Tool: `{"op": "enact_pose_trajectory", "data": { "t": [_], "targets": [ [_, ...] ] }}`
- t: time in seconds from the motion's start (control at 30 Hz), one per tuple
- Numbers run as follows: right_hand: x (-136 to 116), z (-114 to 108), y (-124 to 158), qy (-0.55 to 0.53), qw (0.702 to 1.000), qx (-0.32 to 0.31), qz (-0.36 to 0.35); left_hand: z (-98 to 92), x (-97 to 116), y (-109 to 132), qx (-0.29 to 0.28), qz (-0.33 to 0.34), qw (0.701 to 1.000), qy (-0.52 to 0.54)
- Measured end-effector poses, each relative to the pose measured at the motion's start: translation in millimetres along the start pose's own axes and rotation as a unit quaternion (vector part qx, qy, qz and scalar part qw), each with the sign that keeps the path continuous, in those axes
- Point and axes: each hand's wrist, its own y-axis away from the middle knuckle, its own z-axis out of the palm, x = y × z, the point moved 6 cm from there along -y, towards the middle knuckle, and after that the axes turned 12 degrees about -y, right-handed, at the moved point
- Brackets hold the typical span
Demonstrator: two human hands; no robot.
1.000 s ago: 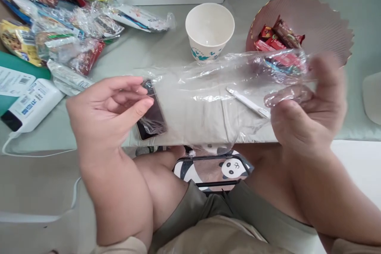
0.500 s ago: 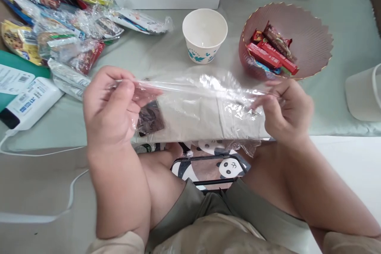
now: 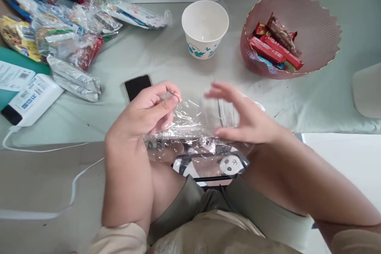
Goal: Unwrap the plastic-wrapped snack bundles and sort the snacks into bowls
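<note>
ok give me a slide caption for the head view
Left hand pinching clear plastic film, right hand open, with a paper cup and a pink bowl of wrapped snack bars beyond.

The person wore a loose tan cloth shirt (image 3: 235, 236) with soft folds across the front, its beige left sleeve (image 3: 120, 236) and tan right sleeve (image 3: 355, 242) cut short near the elbows. Grey-green fabric shorts (image 3: 264, 200), creased at the middle, ended on the thighs. The left hand (image 3: 149, 113) and right hand (image 3: 247, 115) were bare.
</note>
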Motion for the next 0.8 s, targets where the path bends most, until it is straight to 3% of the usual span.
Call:
{"op": "enact_pose_trajectory", "data": {
  "t": [0.07, 0.13, 0.23, 0.27, 0.3, 0.4, 0.47, 0.6, 0.8],
  "targets": [
    [0, 24, -8, -0.03, 0.992, -0.117, 0.044, 6.3, 4, -2, -0.036, 0.006, 0.999, 0.019],
    [3, 37, -11, -0.093, 0.979, -0.163, 0.084, 1.6, 7, -8, 0.008, 0.032, 0.995, 0.093],
    [8, 32, -11, -0.26, 0.957, -0.076, 0.108, -10.8, -2, -16, 0.156, 0.06, 0.955, 0.245],
    [12, 27, -10, -0.309, 0.944, -0.031, 0.113, -7.0, -7, -19, 0.165, 0.052, 0.946, 0.275],
    [16, 24, -9, -0.347, 0.931, 0.006, 0.115, 2.7, -12, -22, 0.136, 0.037, 0.946, 0.291],
    [23, 18, -8, -0.405, 0.903, 0.07, 0.121, 48.2, -22, -30, -0.046, -0.031, 0.949, 0.309],
    [27, 16, -8, -0.419, 0.894, 0.095, 0.125, 67.9, -23, -31, -0.109, -0.047, 0.942, 0.313],
    [34, 11, -5, -0.416, 0.887, 0.147, 0.139, 71.2, -19, -37, -0.097, -0.03, 0.954, 0.281],
    [38, 14, -3, -0.443, 0.877, 0.118, 0.144, 68.9, -15, -36, -0.067, -0.004, 0.941, 0.332]
  ]
}}
